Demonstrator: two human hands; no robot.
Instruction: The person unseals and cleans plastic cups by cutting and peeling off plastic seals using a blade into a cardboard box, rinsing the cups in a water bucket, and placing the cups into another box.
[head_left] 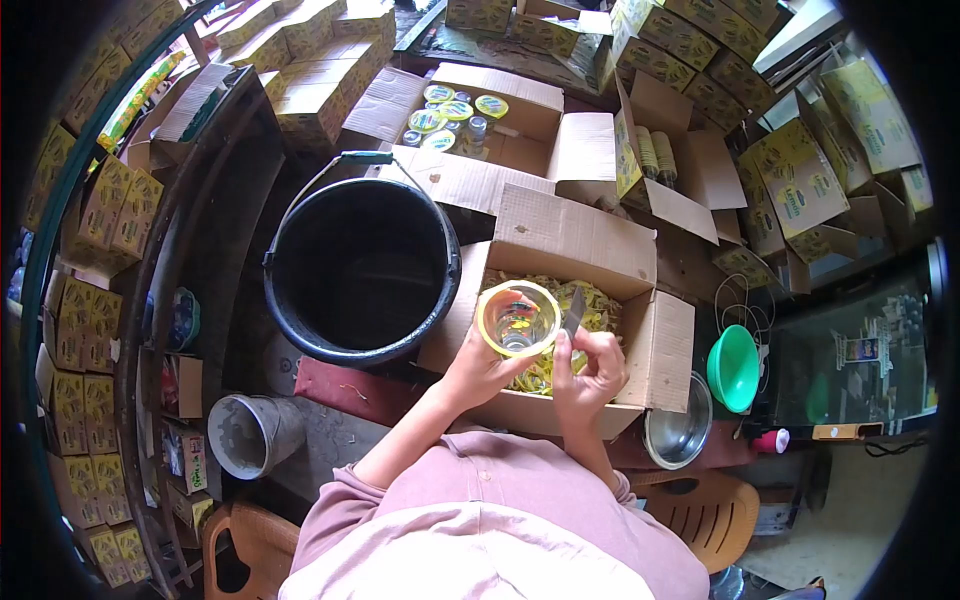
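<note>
My left hand (476, 372) is wrapped around a clear plastic cup (518, 335) with a yellow rim, its open top tilted toward me. Beside that rim, my right hand (592, 380) pinches a small knife (574, 308) with its grey blade pointing up. The blade is close to the cup's right edge; whether they touch I cannot tell. Both hands are over an open cardboard box (575, 235), in which yellow strips (602, 302) lie in a heap. The lower part of the cup is hidden by my fingers.
Left of the box stands a large black bucket (440, 300). Behind it, another carton (450, 175) holds several lidded cups (427, 121). A green bowl (733, 368) and a metal bowl (697, 430) are on the right. Stacked cartons (330, 85) surround the workplace.
</note>
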